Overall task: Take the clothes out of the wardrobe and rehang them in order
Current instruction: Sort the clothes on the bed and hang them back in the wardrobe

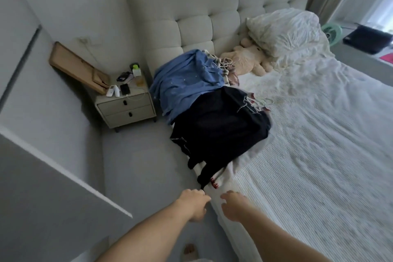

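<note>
Clothes lie heaped along the bed's (319, 155) left edge, centre of the frame: a blue shirt (185, 83) on top toward the headboard (191, 19), a black garment (219, 132) below it spilling toward the bottom of the frame, with patterned pieces half buried at the heap's right side; a narrow black tail of the garment hangs off the mattress edge at lower centre, beside a small red detail I cannot identify.

The step in hand looks like drawing the black garment off the heap to rehang it; to do it well, take it by more than the tail, gather it near the shoulders or waistband so it lifts in one piece, and steady the shirt so it does not slide to the floor; sort by kind or length before anything goes onto a rail.

The left hand (194, 204) is at lower centre, its fingers (201, 194) curled, touching and apparently pinching the tip of the black tail; motion blur leaves the grip uncertain. The right hand (232, 206) hovers just beside it over the mattress edge, fingers (228, 194) loosely spread and bent, holding nothing.

A nightstand (125, 108) stands at centre left; a plush toy (246, 59) and pillows (285, 32) sit upper right.
</note>
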